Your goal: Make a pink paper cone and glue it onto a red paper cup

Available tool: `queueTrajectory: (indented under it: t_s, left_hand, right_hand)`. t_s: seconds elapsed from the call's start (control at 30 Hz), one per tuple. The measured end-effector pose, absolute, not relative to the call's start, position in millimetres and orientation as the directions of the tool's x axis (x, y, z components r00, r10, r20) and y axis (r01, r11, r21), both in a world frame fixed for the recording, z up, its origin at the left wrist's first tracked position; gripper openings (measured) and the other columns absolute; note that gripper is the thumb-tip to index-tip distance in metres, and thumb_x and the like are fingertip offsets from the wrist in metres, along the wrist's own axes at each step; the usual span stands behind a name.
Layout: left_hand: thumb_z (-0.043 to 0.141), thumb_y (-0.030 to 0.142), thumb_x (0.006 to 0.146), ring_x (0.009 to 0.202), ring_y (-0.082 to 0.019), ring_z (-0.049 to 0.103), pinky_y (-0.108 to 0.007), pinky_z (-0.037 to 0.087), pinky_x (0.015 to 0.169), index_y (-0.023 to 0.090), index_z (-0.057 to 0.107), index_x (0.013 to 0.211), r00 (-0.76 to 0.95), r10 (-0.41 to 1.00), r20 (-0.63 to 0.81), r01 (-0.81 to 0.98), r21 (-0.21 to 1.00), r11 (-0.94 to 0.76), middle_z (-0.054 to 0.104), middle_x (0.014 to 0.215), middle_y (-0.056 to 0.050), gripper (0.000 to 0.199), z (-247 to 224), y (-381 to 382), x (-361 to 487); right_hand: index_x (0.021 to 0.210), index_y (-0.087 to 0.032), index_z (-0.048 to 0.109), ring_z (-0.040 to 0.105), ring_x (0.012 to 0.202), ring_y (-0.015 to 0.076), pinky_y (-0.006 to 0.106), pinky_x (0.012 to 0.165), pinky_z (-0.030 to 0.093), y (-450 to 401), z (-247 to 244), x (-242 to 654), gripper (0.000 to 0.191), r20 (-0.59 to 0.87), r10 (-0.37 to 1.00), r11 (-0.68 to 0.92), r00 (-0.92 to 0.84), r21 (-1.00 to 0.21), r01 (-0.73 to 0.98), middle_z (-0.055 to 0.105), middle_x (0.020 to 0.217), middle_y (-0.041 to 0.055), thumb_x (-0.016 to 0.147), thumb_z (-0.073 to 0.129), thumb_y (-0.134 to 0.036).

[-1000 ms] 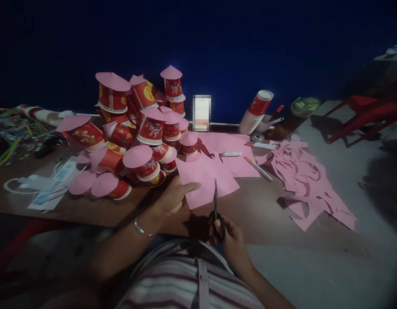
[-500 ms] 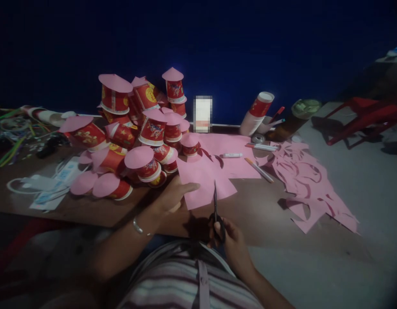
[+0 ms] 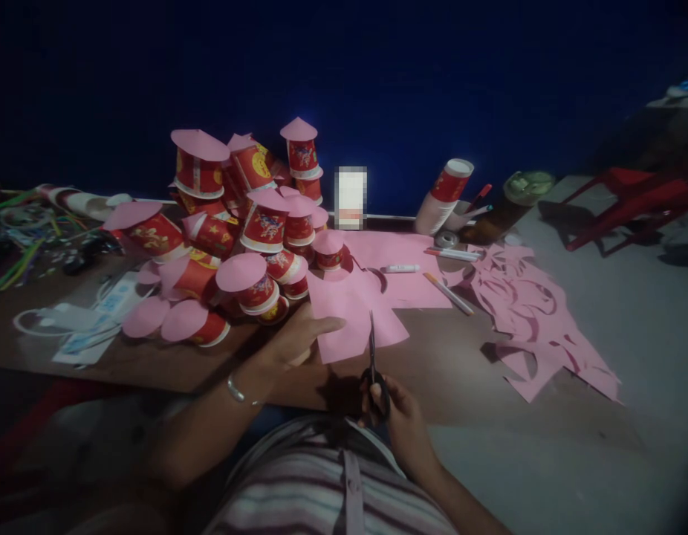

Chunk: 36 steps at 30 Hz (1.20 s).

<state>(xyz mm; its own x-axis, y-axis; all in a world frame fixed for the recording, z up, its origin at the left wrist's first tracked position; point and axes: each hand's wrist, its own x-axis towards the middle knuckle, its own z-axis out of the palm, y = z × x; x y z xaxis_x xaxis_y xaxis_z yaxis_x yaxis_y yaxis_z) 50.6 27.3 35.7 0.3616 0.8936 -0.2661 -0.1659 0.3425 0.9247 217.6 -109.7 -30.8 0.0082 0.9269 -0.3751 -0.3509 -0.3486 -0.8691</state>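
My left hand [image 3: 299,336] pinches the left edge of a pink paper sheet [image 3: 352,312], thumb on top and fingers partly hidden. Below the sheet's front edge, my right hand [image 3: 391,405] is closed round the handles of black scissors [image 3: 373,357]. The scissor blades point away from me and lie at a cut in the sheet. Behind it another pink sheet [image 3: 422,293] lies on the table, with a white marker [image 3: 401,268] on it. Several red paper cups with pink cone tops [image 3: 241,273] are heaped to the left of the sheet.
Pink paper scraps [image 3: 536,297] lie at the right, near an orange-capped pen [image 3: 449,294] and a stack of cups [image 3: 447,193]. A white power strip [image 3: 99,319] with cable is at the left of the brown table [image 3: 455,357]. A red stool [image 3: 622,200] stands beyond.
The pink sheet and my left hand have shifted very slightly left. The scissors and my right hand have barely moved.
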Motion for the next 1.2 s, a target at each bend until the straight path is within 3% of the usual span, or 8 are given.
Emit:
queueTrajectory:
  t_s: [0.43, 0.9, 1.2]
  left_hand:
    - [0.093, 0.032, 0.067, 0.101, -0.030, 0.074, -0.041, 0.057, 0.090, 0.013, 0.072, 0.127, 0.355, 0.889, -0.289, -0.161, 0.918, 0.363, 0.081, 0.111, -0.012, 0.067, 34.9, 31.4, 51.7]
    - [0.093, 0.036, 0.068, 0.101, -0.033, 0.074, -0.047, 0.056, 0.096, 0.013, 0.073, 0.125, 0.416, 0.859, -0.299, -0.014, 0.942, 0.335, 0.081, 0.102, -0.012, 0.065, 33.4, 40.1, 44.5]
    - [0.091, 0.038, 0.070, 0.105, -0.034, 0.073, -0.046, 0.056, 0.095, 0.014, 0.074, 0.119, 0.435, 0.844, -0.313, 0.047, 0.944, 0.326, 0.081, 0.097, -0.010, 0.058, 36.6, 42.6, 41.4]
  right_hand:
    - [0.078, -0.017, 0.070, 0.047, 0.044, 0.0069, 0.023, 0.047, 0.047, -110.0, -29.3, 222.3, 0.063, -0.402, 0.916, -0.377, -0.002, -0.857, -0.351, 0.060, 0.058, -0.0033, 0.072, 0.082, -0.079]
    - [0.078, -0.018, 0.068, 0.050, 0.047, 0.0080, 0.023, 0.050, 0.046, -109.6, -22.7, 227.8, 0.058, -0.358, 0.934, -0.343, -0.007, -0.888, -0.306, 0.060, 0.058, -0.0034, 0.077, 0.080, -0.075]
    - [0.078, -0.018, 0.069, 0.048, 0.045, 0.0083, 0.024, 0.047, 0.050, -111.7, -27.8, 227.1, 0.061, -0.386, 0.923, -0.364, -0.003, -0.867, -0.339, 0.060, 0.058, -0.0032, 0.073, 0.082, -0.077]
